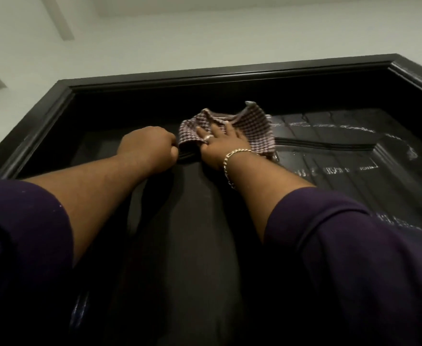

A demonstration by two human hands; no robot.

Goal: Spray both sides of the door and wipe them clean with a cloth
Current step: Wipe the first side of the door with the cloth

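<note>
checked cloth (242, 128) lies bunched flat against the upper black panelled door (185, 233), wet streaks rightward.

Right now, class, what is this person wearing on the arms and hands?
Both arms wear dark purple sleeves, pushed up so the forearms are bare. The right hand has a gold-coloured chain bracelet at the wrist and a ring on one finger. The left hand shows no jewellery.

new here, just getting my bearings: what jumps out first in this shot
A checked cloth is pressed flat against the upper part of a black door by the right hand. The left hand, fist curled, rests on the door beside it. White foamy spray streaks cover the panel at right.
</note>
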